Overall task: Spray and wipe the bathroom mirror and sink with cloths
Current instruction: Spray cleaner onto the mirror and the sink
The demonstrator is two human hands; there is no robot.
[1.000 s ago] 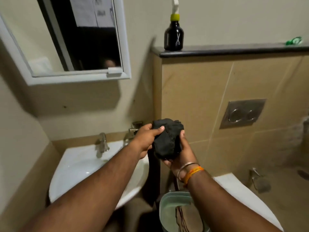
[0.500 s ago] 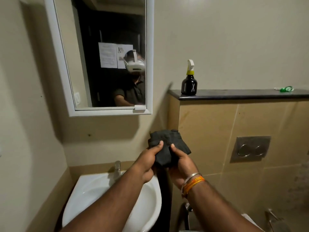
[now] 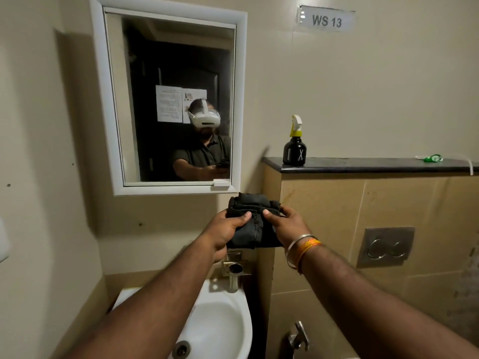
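Cloth: our folded dark cloth (image 3: 252,224) sits below the mirror (image 3: 178,99), above the sink (image 3: 220,320).
Hands: our left hand (image 3: 225,230) and right hand (image 3: 285,224) both grip it, thumbs on top.
Bottle: our spray bottle (image 3: 295,146) stands on the ledge (image 3: 363,164).

Both arms outstretched, left hand (image 3: 228,230) and right hand (image 3: 287,226) gripping, thumbs on top

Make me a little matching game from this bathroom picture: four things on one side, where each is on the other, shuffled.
Things:
1. spray bottle
2. dark cloth
3. sink
4. sign reading WS 13

Places:
A. high on the wall, upper right
B. held between the left hand and the right hand
C. standing on the dark ledge
D. low down, under the arms

Pairs: 1-C, 2-B, 3-D, 4-A
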